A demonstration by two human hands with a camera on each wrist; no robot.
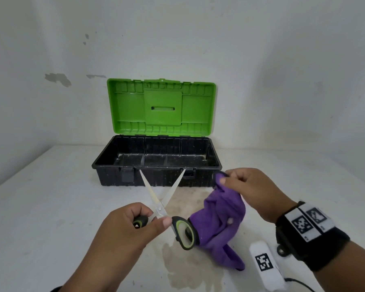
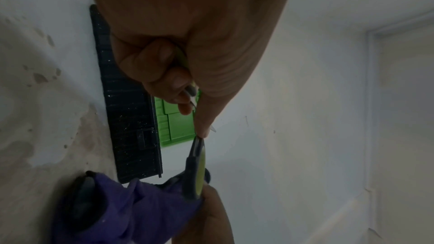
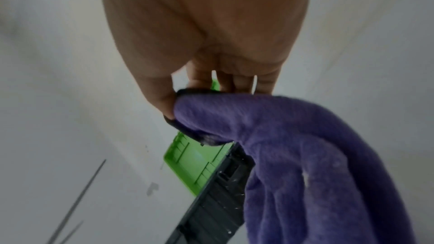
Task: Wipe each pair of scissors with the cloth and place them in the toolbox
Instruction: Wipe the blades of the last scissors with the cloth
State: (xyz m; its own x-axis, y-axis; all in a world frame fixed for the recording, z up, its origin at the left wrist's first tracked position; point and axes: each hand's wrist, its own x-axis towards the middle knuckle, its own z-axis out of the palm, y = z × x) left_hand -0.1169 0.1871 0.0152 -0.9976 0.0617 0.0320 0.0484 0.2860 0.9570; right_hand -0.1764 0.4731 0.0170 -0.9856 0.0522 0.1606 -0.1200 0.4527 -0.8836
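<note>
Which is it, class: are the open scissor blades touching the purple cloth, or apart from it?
Apart. The head view shows bare table between the scissor blades and the purple cloth hanging from the right hand.

The left hand [image 1: 122, 226] covers one scissors [image 1: 162, 207] handle; the purple cloth [image 1: 219, 224] hides part of the other loop

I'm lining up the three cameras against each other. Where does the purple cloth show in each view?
Head: purple cloth, right of centre, hanging from the right hand.
Left wrist: bottom left, below the left hand.
Right wrist: lower right, pinched at its top end.
Shared landmark: the toolbox's green lid.
</note>
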